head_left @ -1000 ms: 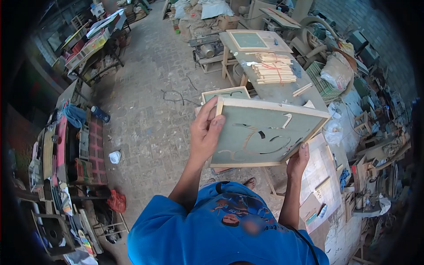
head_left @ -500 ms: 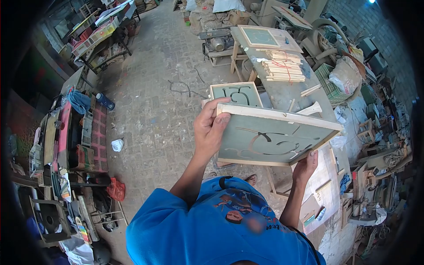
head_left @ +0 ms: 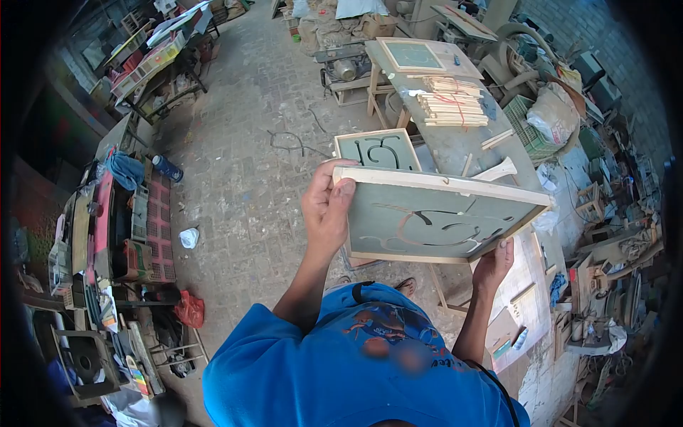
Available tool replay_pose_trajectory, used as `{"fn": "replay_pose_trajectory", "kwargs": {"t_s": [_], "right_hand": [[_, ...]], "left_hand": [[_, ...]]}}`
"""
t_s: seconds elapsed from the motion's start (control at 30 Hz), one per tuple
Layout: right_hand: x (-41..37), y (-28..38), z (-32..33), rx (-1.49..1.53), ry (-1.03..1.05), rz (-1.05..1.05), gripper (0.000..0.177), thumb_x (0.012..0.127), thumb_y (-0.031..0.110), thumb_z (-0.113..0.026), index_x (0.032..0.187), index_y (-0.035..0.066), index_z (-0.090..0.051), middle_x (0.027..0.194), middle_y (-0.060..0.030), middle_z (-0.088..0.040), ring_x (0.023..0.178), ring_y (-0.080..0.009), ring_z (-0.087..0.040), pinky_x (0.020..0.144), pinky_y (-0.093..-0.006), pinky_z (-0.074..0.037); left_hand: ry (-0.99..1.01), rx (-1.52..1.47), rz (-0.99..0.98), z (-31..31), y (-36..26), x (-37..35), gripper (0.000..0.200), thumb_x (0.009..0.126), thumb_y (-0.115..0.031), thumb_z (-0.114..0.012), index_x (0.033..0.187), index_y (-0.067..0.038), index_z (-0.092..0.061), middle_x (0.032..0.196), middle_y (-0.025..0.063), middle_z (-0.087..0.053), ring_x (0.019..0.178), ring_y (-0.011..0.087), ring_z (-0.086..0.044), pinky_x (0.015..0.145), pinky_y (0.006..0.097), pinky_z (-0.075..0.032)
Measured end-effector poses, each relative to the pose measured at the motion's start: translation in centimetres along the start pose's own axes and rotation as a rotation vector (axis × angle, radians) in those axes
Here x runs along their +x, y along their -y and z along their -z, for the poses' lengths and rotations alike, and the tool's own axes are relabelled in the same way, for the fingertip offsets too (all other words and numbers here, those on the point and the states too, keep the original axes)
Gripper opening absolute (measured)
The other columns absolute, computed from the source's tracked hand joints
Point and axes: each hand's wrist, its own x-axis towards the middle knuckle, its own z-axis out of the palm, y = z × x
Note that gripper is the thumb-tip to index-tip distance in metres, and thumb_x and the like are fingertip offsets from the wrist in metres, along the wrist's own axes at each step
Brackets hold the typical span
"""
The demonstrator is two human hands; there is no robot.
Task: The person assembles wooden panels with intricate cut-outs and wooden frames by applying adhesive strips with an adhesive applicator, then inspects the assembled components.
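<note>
Presently, left hand point(head_left: 327, 211): fingers clamping framed panel point(head_left: 445, 201), upper-left corner.
Right hand point(head_left: 493, 267): fingers gripping its lower-right edge.
Curved cut-outs point(head_left: 425, 218): best kept clear of thumbs.

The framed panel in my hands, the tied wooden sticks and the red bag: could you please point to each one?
Held framed panel point(head_left: 439, 217), head view: middle of its greyish-green face.
Tied wooden sticks point(head_left: 447, 108), head view: middle of the pile.
Red bag point(head_left: 189, 309), head view: middle of its visible side.
</note>
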Motion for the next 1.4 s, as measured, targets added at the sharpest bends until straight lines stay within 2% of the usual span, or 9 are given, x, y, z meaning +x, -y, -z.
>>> {"fn": "replay_pose_trajectory", "kwargs": {"t_s": [0.3, 0.37, 0.5, 0.63, 0.83, 0.87, 0.97, 1.1, 1.4], "right_hand": [[0.5, -0.2, -0.1, -0.066, -0.008, 0.021, 0.032, 0.093, 0.027, -0.056, 0.112, 0.000, -0.056, 0.096, -0.0049, -0.061, 0.087, -0.0132, -0.057, 0.076, -0.0267, -0.045], [0.7, -0.2, 0.6, -0.146, -0.006, 0.024, 0.031, 0.094, 0.023, -0.053, 0.114, 0.000, -0.057, 0.098, -0.0035, -0.059, 0.089, -0.0104, -0.053, 0.079, -0.0256, -0.042], [2.3, 1.5, 0.9, -0.359, -0.009, 0.179, 0.041, 0.096, 0.021, -0.051, 0.128, -0.005, -0.053, 0.117, -0.0088, -0.061, 0.111, -0.0146, -0.053, 0.096, -0.0293, -0.040], [3.5, 5.5, -1.6, -0.360, -0.018, 0.184, 0.043, 0.097, 0.020, -0.050, 0.133, -0.004, -0.050, 0.124, -0.0104, -0.060, 0.117, -0.0160, -0.052, 0.100, -0.0294, -0.038], [4.5, 9.9, -4.6, -0.416, 0.113, 0.162, 0.036, 0.096, 0.013, -0.054, 0.129, -0.001, -0.054, 0.112, -0.0063, -0.065, 0.102, -0.0101, -0.057, 0.089, -0.0251, -0.044], [4.4, 10.1, -5.4, -0.347, 0.067, 0.157, 0.028, 0.094, 0.010, -0.055, 0.119, -0.001, -0.058, 0.099, -0.0022, -0.066, 0.090, -0.0064, -0.056, 0.078, -0.0219, -0.045], [4.4, 10.3, -6.1, -0.394, 0.044, 0.185, 0.018, 0.093, 0.007, -0.054, 0.108, -0.002, -0.060, 0.088, 0.0014, -0.060, 0.080, -0.0039, -0.050, 0.069, -0.0200, -0.041], [4.4, 10.2, -6.5, -0.359, 0.026, 0.222, 0.013, 0.091, 0.005, -0.052, 0.100, -0.002, -0.058, 0.081, 0.0035, -0.055, 0.073, -0.0030, -0.045, 0.063, -0.0204, -0.037], [4.1, 11.3, -6.3, -0.330, 0.052, 0.199, 0.012, 0.090, 0.007, -0.050, 0.093, -0.001, -0.058, 0.077, 0.0036, -0.053, 0.071, -0.0031, -0.044, 0.062, -0.0208, -0.037]], "left_hand": [[-0.066, 0.045, -0.042, 0.2, 0.9, -0.5, 0.033, 0.091, -0.023, -0.057, 0.111, 0.003, -0.055, 0.100, 0.0087, -0.061, 0.093, 0.0139, -0.055, 0.085, 0.0276, -0.042], [-0.039, 0.006, -0.035, 0.5, 1.7, -0.8, 0.034, 0.090, -0.022, -0.056, 0.113, 0.003, -0.054, 0.100, 0.0099, -0.061, 0.094, 0.0149, -0.056, 0.084, 0.0281, -0.043], [-0.090, -0.030, -0.008, 0.2, 2.4, -0.8, 0.034, 0.093, -0.023, -0.054, 0.115, 0.003, -0.052, 0.099, 0.0110, -0.060, 0.092, 0.0169, -0.058, 0.083, 0.0299, -0.046], [-0.113, -0.084, 0.005, 0.6, 2.9, -0.9, 0.036, 0.092, -0.022, -0.057, 0.114, 0.005, -0.051, 0.096, 0.0127, -0.062, 0.089, 0.0181, -0.061, 0.082, 0.0301, -0.048], [-0.097, -0.119, 0.026, -0.2, 3.0, -0.7, 0.034, 0.096, -0.025, -0.053, 0.114, 0.004, -0.050, 0.096, 0.0131, -0.061, 0.089, 0.0194, -0.061, 0.081, 0.0312, -0.049], [-0.094, -0.154, 0.034, -0.1, 3.2, -0.6, 0.034, 0.097, -0.025, -0.051, 0.115, 0.004, -0.050, 0.096, 0.0131, -0.060, 0.090, 0.0195, -0.061, 0.081, 0.0314, -0.049], [-0.113, -0.144, 0.021, -0.5, 3.3, -1.1, 0.033, 0.098, -0.026, -0.050, 0.113, 0.003, -0.050, 0.097, 0.0125, -0.059, 0.092, 0.0195, -0.060, 0.082, 0.0317, -0.049], [-0.140, -0.111, 0.013, -1.0, 2.8, -1.5, 0.032, 0.098, -0.027, -0.049, 0.112, 0.002, -0.050, 0.096, 0.0118, -0.058, 0.092, 0.0187, -0.060, 0.082, 0.0318, -0.048], [-0.127, -0.090, -0.083, -0.9, 2.2, -1.7, 0.031, 0.098, -0.028, -0.050, 0.109, 0.001, -0.050, 0.090, 0.0090, -0.056, 0.085, 0.0155, -0.058, 0.075, 0.0282, -0.048]]}}
